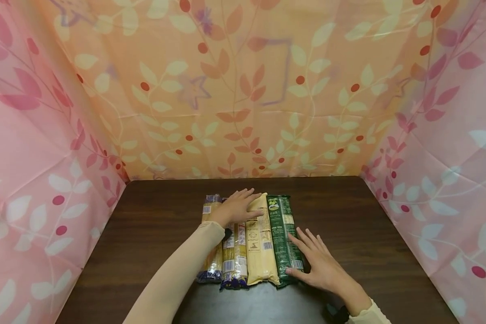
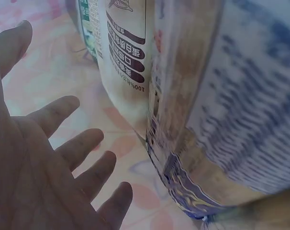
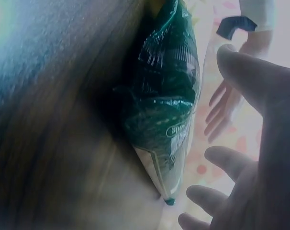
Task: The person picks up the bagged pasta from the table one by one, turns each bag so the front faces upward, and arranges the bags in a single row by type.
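Several long pasta packets lie side by side on the table. At the left is a clear packet with blue ends (image 1: 213, 256), then a similar clear packet (image 1: 235, 263). A cream-yellow packet (image 1: 262, 252) follows, and a dark green packet (image 1: 282, 238) forms the right end. My left hand (image 1: 236, 209) is over the upper part of the row, fingers spread; in the left wrist view its palm (image 2: 35, 163) shows nothing held. My right hand (image 1: 317, 263) is at the green packet's lower right side, fingers extended, thumb and fingertips overlapping its edge.
The dark wooden table (image 1: 158, 216) reaches back to an orange leaf-patterned cloth (image 1: 235, 90). Pink patterned cloths hang at the left (image 1: 36, 171) and the right (image 1: 449, 171). Both wrists wear dark bands.
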Demonstrator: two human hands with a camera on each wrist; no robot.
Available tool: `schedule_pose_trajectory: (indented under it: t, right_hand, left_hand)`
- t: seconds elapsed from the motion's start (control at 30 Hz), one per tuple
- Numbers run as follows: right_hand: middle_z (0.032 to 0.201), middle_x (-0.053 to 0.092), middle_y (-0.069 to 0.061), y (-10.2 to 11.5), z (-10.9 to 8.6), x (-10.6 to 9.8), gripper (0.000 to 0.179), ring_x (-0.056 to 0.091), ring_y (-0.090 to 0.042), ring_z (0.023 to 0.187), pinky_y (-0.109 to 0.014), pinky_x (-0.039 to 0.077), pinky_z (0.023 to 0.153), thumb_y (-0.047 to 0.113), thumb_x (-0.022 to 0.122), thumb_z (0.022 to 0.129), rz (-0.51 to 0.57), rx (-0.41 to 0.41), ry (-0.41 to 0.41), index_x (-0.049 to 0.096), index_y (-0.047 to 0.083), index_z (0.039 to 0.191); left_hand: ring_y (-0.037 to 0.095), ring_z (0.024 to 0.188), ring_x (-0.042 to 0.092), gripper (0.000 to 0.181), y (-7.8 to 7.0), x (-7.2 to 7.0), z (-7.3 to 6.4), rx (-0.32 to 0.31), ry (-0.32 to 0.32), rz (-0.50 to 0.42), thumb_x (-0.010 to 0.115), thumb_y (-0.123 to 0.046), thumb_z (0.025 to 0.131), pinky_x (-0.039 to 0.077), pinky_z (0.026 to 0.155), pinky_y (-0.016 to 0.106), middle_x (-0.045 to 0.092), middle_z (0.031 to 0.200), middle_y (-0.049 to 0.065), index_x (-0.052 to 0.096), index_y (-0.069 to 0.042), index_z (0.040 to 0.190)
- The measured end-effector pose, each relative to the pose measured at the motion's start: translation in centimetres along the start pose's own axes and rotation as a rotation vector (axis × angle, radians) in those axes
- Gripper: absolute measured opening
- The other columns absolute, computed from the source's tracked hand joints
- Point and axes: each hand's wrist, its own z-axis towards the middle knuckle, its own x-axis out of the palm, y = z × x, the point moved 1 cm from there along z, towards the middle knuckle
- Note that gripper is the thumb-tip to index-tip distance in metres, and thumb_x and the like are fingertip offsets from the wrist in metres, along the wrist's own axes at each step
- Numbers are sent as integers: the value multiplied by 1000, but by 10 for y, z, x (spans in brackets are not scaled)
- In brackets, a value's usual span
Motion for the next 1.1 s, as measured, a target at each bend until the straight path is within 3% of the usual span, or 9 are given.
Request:
schedule_pose_trajectory:
  t: [0.5,0.87,1.1]
  right_hand:
    - [175,27,-18,2,-4,7,105,24,-51,159,-78,16,122,71,79,87,13,-17,46,37,21,169]
    - [177,24,-16,0,-8,12,112,22,-48,161,-73,20,124,74,82,82,-7,-23,61,35,23,170]
    - [177,22,-16,3,-8,13,114,20,-47,161,-73,22,124,70,86,80,-8,-29,96,36,21,170]
  left_hand:
    - [29,166,17,75,-4,5,31,8,16,-22,54,-60,109,12,134,50,25,178,8,33,-23,171]
    - [33,165,19,78,-10,5,43,7,64,-19,54,-61,109,14,133,51,26,178,8,33,-19,171]
    - [31,165,19,78,-10,12,52,-17,90,-5,52,-62,109,16,133,49,27,177,4,34,-19,171]
